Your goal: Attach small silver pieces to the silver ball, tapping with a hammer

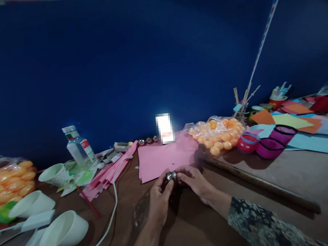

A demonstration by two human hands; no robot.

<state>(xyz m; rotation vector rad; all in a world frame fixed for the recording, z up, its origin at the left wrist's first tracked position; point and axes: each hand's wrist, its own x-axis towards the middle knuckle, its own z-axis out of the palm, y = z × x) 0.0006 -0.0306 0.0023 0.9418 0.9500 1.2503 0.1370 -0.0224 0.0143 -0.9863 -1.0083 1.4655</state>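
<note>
A small shiny silver ball [172, 175] is held just in front of a stack of pink paper sheets [158, 157]. My left hand [160, 193] grips it from the left between thumb and fingers. From the other side, my right hand [195, 181] has its thumb and fingertips closed on the ball's right edge. A tiny shiny dot [173, 163] lies on the pink paper beyond my fingers. Similar silver balls [148, 140] sit in a row behind the paper, beside a bright blurred-out rectangle [165, 128].
Left are pink strips [108, 176], a white cable [115, 195], paper cups [63, 230], a clear bottle [77, 147] and bagged orange balls [11, 184]. Right are another bag of orange balls [217, 136], a wooden stick [259, 183], purple felt cups [271, 147] and coloured paper [310, 141].
</note>
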